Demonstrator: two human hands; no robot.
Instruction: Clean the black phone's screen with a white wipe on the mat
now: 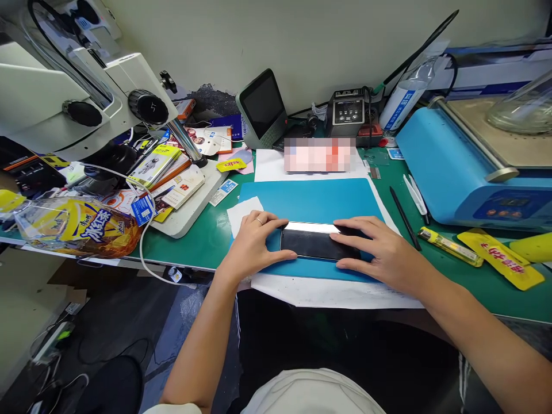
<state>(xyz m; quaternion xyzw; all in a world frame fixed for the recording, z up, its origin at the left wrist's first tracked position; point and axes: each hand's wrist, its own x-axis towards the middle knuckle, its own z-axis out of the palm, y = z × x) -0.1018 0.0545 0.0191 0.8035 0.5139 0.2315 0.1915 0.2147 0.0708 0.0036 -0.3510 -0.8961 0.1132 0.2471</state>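
A black smartphone [317,242] lies flat and lengthwise on a blue work mat [310,198] near the table's front edge. My left hand [254,238], with a ring on one finger, grips the phone's left end, fingers and thumb curled round it. My right hand [375,247] covers the phone's right end, its fingers stretched along the top and bottom edges. A bright reflection runs along the phone's far edge.
A microscope [86,86] and a bottle of tea [77,227] stand at the left. A blue laminating machine [470,167] fills the right. A small screen [263,109] and soldering station [349,109] sit at the back. Tweezers [416,195] and a black pen [405,218] lie right of the mat.
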